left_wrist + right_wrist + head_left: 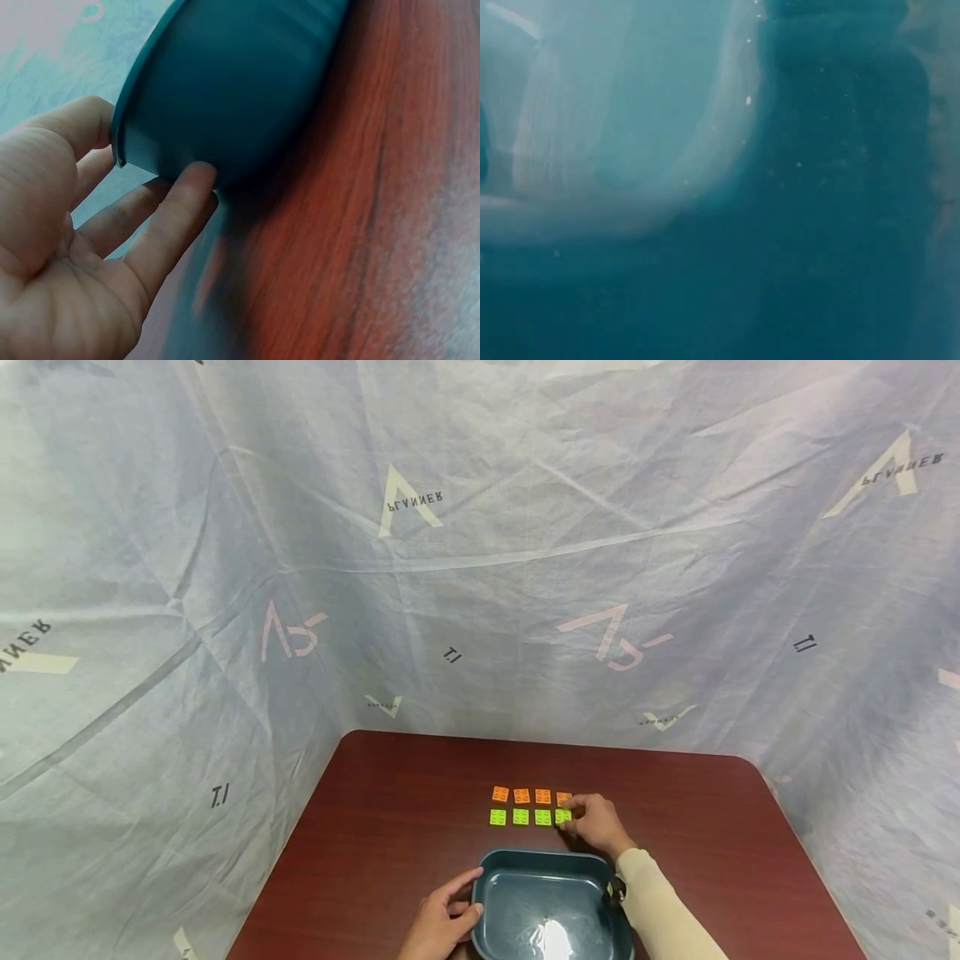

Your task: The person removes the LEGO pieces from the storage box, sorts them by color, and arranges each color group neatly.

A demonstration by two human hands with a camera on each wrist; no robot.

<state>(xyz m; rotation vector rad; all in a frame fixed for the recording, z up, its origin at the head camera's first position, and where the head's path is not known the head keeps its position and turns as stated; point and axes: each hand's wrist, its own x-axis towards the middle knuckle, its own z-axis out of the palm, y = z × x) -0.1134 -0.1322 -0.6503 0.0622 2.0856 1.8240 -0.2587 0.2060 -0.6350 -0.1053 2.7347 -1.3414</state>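
Observation:
My left hand holds the left side of a dark teal plastic basin, thumb and fingertips at its rim. In the left wrist view, fingers press against the basin's outer wall. Beyond the basin, my right hand pinches a green toy building brick at the right end of a row. Its fingertips also overlap the end orange brick just behind. The basin's smooth surface fills the right wrist view, where the right hand is out of sight.
Several green bricks line up in front of several orange bricks on the reddish-brown table. A black wrist device overlaps the basin's right rim. Printed grey fabric hangs behind and around the table.

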